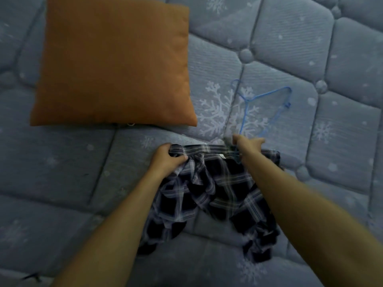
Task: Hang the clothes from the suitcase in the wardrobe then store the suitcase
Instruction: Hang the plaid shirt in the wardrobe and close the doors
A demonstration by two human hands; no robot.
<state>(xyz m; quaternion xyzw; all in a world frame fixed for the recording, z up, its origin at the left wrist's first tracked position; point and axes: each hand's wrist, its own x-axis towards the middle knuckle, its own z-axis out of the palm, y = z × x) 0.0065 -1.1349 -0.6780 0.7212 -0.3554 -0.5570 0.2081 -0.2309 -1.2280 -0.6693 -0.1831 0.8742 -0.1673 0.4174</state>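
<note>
The plaid shirt (217, 183) is held at its top edge by both hands. The fingers (179, 160) of the left hand (166, 159) are curled tightly together and clamp a bunch of the fabric at the left end of the collar (207, 149); the cloth is wrinkled just under the knuckles. The right hand (248, 146) is at the right end of the collar. Its fingers are closed around the lower part of a blue hanger (269, 93), and the thumb stands up on the left side. This hand is blurred, so I cannot tell if it pinches also the cloth. A short blue piece of the hanger shows under the wrist, against the shirt.

From the hands, the shirt spreads toward the person. It is dark with light stripes, open and crumpled, and its lower parts lie in folds between the two bare forearms. The rest of the hanger goes away from the right hand over the bed, with its hook at the far end.

All this lies on a grey-blue quilted mattress (310, 48) with white snowflake patterns and round buttons. An orange pillow (114, 63) lies flat on the mattress beyond the left hand, near the shirt but apart from it.
</note>
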